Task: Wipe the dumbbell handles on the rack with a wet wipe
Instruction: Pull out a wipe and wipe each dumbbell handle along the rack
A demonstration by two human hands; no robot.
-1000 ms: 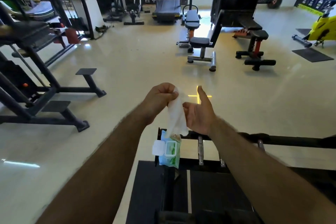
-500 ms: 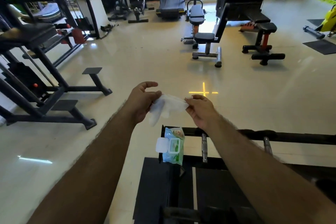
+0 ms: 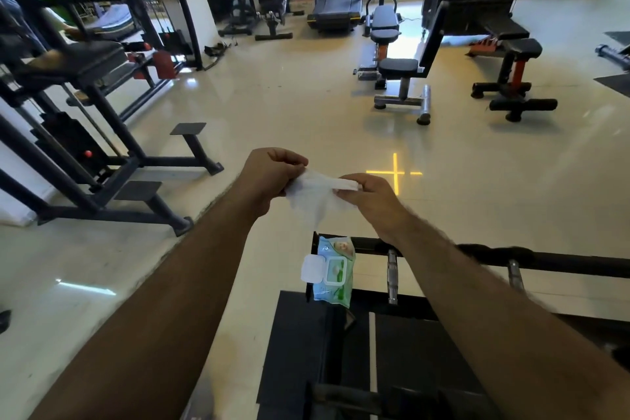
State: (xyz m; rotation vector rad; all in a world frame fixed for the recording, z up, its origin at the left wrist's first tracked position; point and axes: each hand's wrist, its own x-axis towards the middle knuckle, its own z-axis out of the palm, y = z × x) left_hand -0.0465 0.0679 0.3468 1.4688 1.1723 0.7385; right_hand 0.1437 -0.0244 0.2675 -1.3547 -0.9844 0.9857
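Since the frame half a second earlier, your two hands have drawn the white wet wipe [image 3: 315,196] wider between them, so that it now hangs as a stretched, partly unfolded sheet with its lower corner pointing down toward the rack. One second earlier the wipe hung vertically from your left hand alone.

Your left hand [image 3: 269,177] pinches the left edge of the wipe, fingers curled over the thumb. Your right hand [image 3: 370,196] pinches the right edge in the same manner. Both grips are narrow and closed on the sheet. The wipe is held in the air above the far left corner of the black metal dumbbell rack [image 3: 562,261], and touches nothing else.

The pale blue and green plastic wipe packet [image 3: 335,271] lies on the rack at its left end, just below the hanging wipe. Its white flip lid [image 3: 312,269] stands open to the left.

A knurled steel dumbbell handle [image 3: 392,278] lies across the rack rails just right of the packet. A second steel handle [image 3: 514,278] lies farther right, partly hidden by your right forearm. Neither handle touches the wipe.

Beyond the rack, a glossy cream tiled floor [image 3: 306,119] carries black padded exercise benches [image 3: 400,78] and a black steel machine frame [image 3: 112,147] at the left.
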